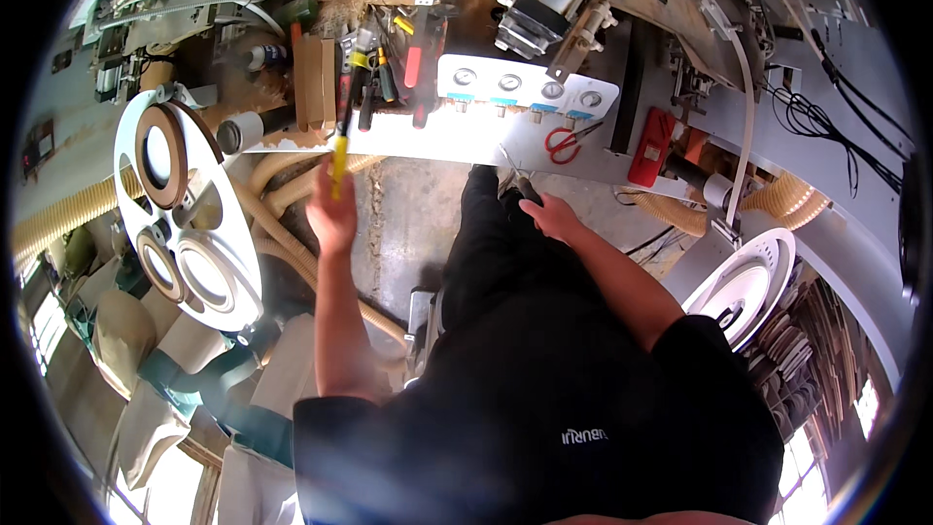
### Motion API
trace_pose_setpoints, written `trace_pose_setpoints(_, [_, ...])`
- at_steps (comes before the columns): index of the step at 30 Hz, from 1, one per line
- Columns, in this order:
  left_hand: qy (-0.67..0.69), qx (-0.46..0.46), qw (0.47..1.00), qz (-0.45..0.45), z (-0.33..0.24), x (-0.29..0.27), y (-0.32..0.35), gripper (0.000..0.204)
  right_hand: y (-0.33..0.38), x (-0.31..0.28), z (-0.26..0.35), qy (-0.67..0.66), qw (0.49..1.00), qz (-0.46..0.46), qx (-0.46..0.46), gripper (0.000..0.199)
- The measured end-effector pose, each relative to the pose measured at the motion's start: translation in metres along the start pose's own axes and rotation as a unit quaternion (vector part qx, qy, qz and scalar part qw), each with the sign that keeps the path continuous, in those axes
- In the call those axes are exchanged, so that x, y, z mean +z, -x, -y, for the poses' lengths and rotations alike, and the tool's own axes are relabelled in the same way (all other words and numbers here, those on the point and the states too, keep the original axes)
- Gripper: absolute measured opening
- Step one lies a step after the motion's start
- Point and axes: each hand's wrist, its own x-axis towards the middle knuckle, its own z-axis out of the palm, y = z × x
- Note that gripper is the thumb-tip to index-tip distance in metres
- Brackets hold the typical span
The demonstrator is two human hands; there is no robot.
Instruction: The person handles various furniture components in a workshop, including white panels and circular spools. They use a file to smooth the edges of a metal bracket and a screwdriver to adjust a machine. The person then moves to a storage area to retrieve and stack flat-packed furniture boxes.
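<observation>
My left hand (pixel 332 212) is closed around the lower end of a yellow-handled tool (pixel 340 156), which looks like a screwdriver and points up toward the bench edge. My right hand (pixel 556 218) grips a dark-handled tool (pixel 526 189) with a thin metal end, held in front of my legs; its exact kind is unclear. Beyond my left hand several hand tools lie on the bench, among them an orange-and-black-handled screwdriver (pixel 386 80) and a flat tool with a red handle (pixel 414 63). Red-handled scissors (pixel 562 145) rest near the bench's front edge.
A white panel with several pressure gauges (pixel 509 85) stands on the bench. A red tool (pixel 649 148) lies to its right. Machine plates with round discs flank me, one on the left (pixel 206 272), another on the right (pixel 743 290). Ribbed hoses (pixel 292 258) run below the bench.
</observation>
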Motion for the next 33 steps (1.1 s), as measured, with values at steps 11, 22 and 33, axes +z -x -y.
trace_pose_setpoints(11, [-0.299,0.027,0.873,0.384,-0.119,0.083,0.138,0.042,-0.056,0.066,-0.027,0.04,0.995,-0.092,-0.016,0.066])
trace_pose_setpoints(22, [-0.363,0.078,0.816,0.443,-0.162,0.141,0.113,0.044,-0.065,0.074,-0.03,-0.071,0.996,-0.048,0.005,0.069])
trace_pose_setpoints(33, [-0.377,0.087,0.817,0.428,-0.161,0.152,0.1,0.039,-0.059,0.07,-0.044,-0.434,0.894,0.076,0.076,0.047])
